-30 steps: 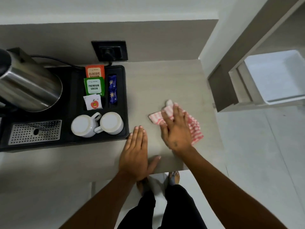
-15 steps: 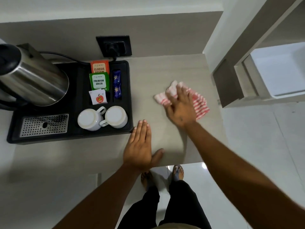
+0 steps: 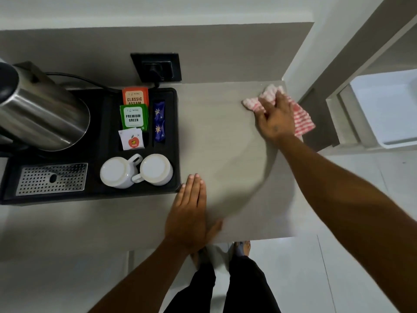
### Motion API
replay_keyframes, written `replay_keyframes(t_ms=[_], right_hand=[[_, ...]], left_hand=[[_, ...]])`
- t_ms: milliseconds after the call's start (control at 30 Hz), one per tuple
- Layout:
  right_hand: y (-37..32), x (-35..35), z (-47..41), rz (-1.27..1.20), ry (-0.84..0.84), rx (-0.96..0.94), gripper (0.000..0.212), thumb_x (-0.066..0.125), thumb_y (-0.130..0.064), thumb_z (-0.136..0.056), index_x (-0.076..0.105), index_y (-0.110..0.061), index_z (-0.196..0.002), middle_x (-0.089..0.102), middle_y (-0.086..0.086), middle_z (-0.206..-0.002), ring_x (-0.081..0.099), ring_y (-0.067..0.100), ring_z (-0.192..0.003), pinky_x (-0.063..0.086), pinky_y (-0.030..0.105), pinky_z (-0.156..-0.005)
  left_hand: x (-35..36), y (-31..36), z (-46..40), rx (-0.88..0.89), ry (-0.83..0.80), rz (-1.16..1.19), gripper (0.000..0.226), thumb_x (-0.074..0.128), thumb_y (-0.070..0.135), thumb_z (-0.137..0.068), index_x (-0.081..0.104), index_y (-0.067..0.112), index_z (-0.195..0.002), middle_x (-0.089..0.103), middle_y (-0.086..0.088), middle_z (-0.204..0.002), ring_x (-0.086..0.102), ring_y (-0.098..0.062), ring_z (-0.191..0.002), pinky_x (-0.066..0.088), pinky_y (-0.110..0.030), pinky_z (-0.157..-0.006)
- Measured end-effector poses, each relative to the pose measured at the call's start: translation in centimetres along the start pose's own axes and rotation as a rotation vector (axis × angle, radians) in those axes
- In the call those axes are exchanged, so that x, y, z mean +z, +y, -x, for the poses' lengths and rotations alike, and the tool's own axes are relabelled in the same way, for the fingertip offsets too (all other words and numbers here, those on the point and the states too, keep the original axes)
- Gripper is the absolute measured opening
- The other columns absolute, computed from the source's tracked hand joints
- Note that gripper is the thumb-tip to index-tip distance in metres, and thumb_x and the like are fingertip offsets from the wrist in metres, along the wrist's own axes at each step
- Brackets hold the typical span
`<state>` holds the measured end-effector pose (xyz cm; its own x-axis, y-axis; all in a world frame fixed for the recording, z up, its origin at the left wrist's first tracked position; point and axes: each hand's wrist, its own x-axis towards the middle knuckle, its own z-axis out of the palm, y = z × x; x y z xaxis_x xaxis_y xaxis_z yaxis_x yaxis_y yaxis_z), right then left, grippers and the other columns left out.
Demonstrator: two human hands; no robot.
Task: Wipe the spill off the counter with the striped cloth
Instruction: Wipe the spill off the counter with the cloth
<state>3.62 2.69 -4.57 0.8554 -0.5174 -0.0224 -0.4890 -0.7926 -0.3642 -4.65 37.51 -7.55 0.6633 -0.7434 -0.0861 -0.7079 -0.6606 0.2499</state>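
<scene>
At far right corner of surface (image 3: 221, 136) | striped cloth (image 3: 303, 120) bunched at right edge | right hand (image 3: 274, 120) presses it, fingers spread | left hand (image 3: 188, 219) flat, empty | cloth judged soft, light, bunches easily: press mid-cloth with palm.

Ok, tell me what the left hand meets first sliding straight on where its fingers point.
Likely the back wall; the left hand would run along bare counter, narrowly clearing the black tray.

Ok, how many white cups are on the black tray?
2. Both sit at the front right of the black tray: the left cup and the right cup, side by side. No others show, though the kettle hides part of the tray.
</scene>
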Motion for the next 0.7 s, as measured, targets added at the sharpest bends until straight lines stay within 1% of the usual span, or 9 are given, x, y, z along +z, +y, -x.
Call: replay_keyframes(t_ms=[67,133,233,300,367,467,533,633,700], right_hand=[[-2.1,0.3,-2.7,0.013,-0.028,-0.017,0.052,0.038,-0.049,-0.105,0.049,-0.031,-0.152,0.019,0.018,-0.171,0.015,0.036,-0.159,0.01,0.05,-0.13],[-4.6,0.9,-3.3,0.019,-0.063,-0.062,0.05,0.038,-0.046,-0.106,0.05,-0.031,-0.152,0.021,0.019,-0.17,0.019,0.036,-0.158,0.012,0.047,-0.129],[-7.7,2.1,-1.3,0.0,-0.121,-0.286,0.045,0.047,-0.036,-0.106,0.058,-0.022,-0.147,0.033,0.023,-0.165,0.031,0.038,-0.154,0.02,0.043,-0.128],[-7.9,2.6,0.0,0.011,-0.156,-0.411,0.042,0.05,-0.034,-0.106,0.062,-0.019,-0.144,0.041,0.023,-0.161,0.037,0.038,-0.151,0.023,0.043,-0.126],[-6.7,2.2,-0.1,0.018,-0.117,-0.387,0.041,0.055,-0.034,-0.104,0.065,-0.019,-0.141,0.044,0.024,-0.158,0.04,0.041,-0.148,0.026,0.044,-0.125],[-3.6,0.7,-1.9,0.008,0.011,-0.127,0.044,0.057,-0.037,-0.101,0.065,-0.02,-0.141,0.042,0.029,-0.155,0.039,0.047,-0.143,0.027,0.046,-0.123],[-2.5,0.2,-3.7,0.008,0.047,-0.03,0.048,0.051,-0.047,-0.101,0.063,-0.026,-0.142,0.044,0.025,-0.155,0.042,0.044,-0.141,0.028,0.047,-0.122],[-3.2,0.4,-4.7,-0.031,0.013,-0.088,0.048,0.045,-0.06,-0.101,0.063,-0.039,-0.14,0.052,0.016,-0.15,0.048,0.035,-0.138,0.034,0.043,-0.119],[-4.9,1.1,-3.8,-0.029,-0.002,-0.224,0.041,0.051,-0.054,-0.102,0.067,-0.037,-0.136,0.056,0.016,-0.145,0.052,0.035,-0.134,0.037,0.042,-0.117]], left_hand=[[0.1,0.0,0.0,0.004,0.013,0.012,0.103,0.046,0.07,-0.094,0.019,-0.005,-0.159,0.016,-0.025,-0.17,0.008,-0.036,-0.16,0.014,-0.05,-0.13],[0.2,-0.1,0.1,-0.006,-0.004,0.014,0.105,0.046,0.071,-0.094,0.018,-0.005,-0.16,0.015,-0.024,-0.171,0.006,-0.035,-0.16,0.015,-0.051,-0.13],[0.2,-0.1,0.1,-0.014,-0.014,0.002,0.105,0.046,0.071,-0.094,0.018,-0.005,-0.16,0.014,-0.024,-0.171,0.006,-0.035,-0.16,0.017,-0.052,-0.129],[0.2,-0.1,0.0,-0.013,-0.012,0.0,0.104,0.046,0.071,-0.094,0.018,-0.005,-0.16,0.015,-0.025,-0.17,0.006,-0.035,-0.16,0.017,-0.052,-0.129],[0.2,-0.1,0.1,-0.008,0.002,0.012,0.104,0.047,0.071,-0.094,0.019,-0.005,-0.159,0.016,-0.025,-0.17,0.007,-0.036,-0.16,0.017,-0.052,-0.129],[0.4,0.0,0.1,-0.003,0.04,0.048,0.103,0.052,0.068,-0.093,0.022,-0.005,-0.159,0.019,-0.025,-0.169,0.009,-0.036,-0.16,0.016,-0.051,-0.129],[0.4,-0.2,0.0,-0.002,0.055,0.06,0.103,0.053,0.067,-0.093,0.022,-0.005,-0.159,0.019,-0.025,-0.169,0.008,-0.036,-0.16,0.013,-0.05,-0.13],[0.5,-0.2,-0.1,-0.004,0.045,0.057,0.103,0.052,0.068,-0.093,0.02,-0.005,-0.159,0.018,-0.025,-0.169,0.007,-0.036,-0.16,0.011,-0.049,-0.13],[0.6,-0.3,0.1,-0.009,0.032,0.058,0.104,0.051,0.068,-0.093,0.019,-0.005,-0.159,0.018,-0.025,-0.17,0.006,-0.035,-0.16,0.012,-0.049,-0.13]])
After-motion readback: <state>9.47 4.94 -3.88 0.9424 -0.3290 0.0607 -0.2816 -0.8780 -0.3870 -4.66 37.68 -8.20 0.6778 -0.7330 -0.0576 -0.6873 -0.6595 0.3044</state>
